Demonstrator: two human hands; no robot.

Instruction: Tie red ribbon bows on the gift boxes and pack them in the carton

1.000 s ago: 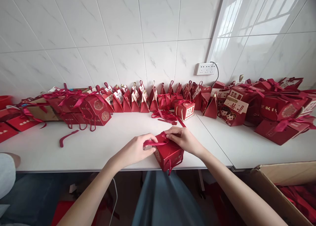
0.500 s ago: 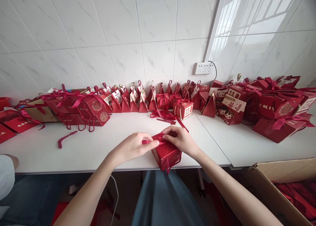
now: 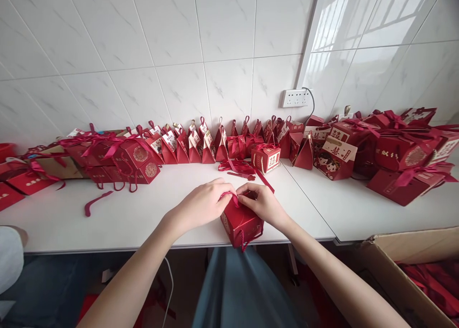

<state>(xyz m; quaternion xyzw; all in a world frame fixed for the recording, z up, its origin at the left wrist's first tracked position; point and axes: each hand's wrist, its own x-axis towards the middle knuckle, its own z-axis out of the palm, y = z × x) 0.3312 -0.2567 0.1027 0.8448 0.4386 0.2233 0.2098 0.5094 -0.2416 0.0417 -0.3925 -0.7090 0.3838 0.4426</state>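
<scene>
A red box with a twisted cord handle sits at the table's front edge, its near corner over the edge. A pink-red ribbon runs across its top. My left hand pinches the ribbon at the box's upper left. At the top right of the box, the fingers of my right hand are pressed together on the ribbon, close to my left fingertips. Behind the box lie loose ribbons, beside a small red box with a white label.
Small red boxes line the wall. Larger boxes are stacked at left and right. A ribbon strip lies on the white table. An open carton stands at lower right. A person's sleeve shows at left.
My left hand has turned inward and its fingertips have moved up against the ribbon, closer to my right hand. My right hand has hardly moved, and the box stays in place.
</scene>
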